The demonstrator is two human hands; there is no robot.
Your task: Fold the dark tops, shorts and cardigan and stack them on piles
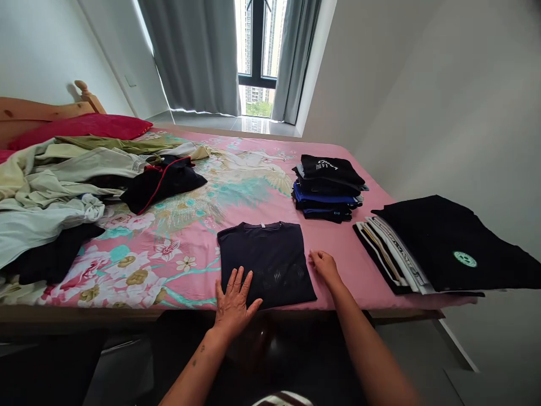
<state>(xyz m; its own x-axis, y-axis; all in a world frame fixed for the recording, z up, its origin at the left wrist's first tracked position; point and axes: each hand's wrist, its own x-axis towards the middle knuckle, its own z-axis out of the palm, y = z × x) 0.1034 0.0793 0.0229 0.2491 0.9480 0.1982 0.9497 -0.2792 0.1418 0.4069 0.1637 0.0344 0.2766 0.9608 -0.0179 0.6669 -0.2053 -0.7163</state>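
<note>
Presently we find a folded dark shirt [268, 248] lying flat on the bed [253, 203], at its near edge in the middle of the scene. We note the left hand [234, 304] palm down on the shirt's near left part, its grip wide, fingers spread. We record the right hand [323, 265] just beside the shirt's right edge, fingers curled in; we cannot tell how firmly that grip is closed. Farther off to the right, we observe a tall stack [327, 197] of folded clothes, topped by a lettered black garment [313, 164]. Nearer and farther right sits a second stack [395, 254], topped by a green-badged black garment [443, 237]. At left we log a loose heap of clothes [76, 177].
</note>
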